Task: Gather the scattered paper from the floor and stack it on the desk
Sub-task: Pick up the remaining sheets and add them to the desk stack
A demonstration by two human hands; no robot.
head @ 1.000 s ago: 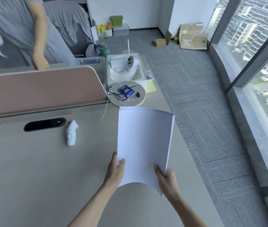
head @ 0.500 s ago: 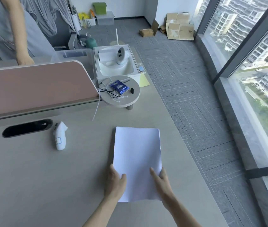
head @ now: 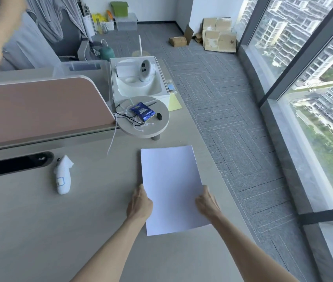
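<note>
Fingers (head: 141,192) of the left hand (head: 139,204) are pressing the left edge of the flat stack of white paper sheets (head: 171,188), while the right hand (head: 207,202) is cupping its right edge, neither clenched. Both hands are resting the stack on the pale grey worktop (head: 39,231), near a white handheld controller (head: 62,178).

High-rise office: desk (head: 29,231) with partition (head: 39,110), carpet tiles (head: 232,119), window wall (head: 314,78).

White paper stack (head: 171,188), flat on grey desk (head: 39,220), near right edge
</note>
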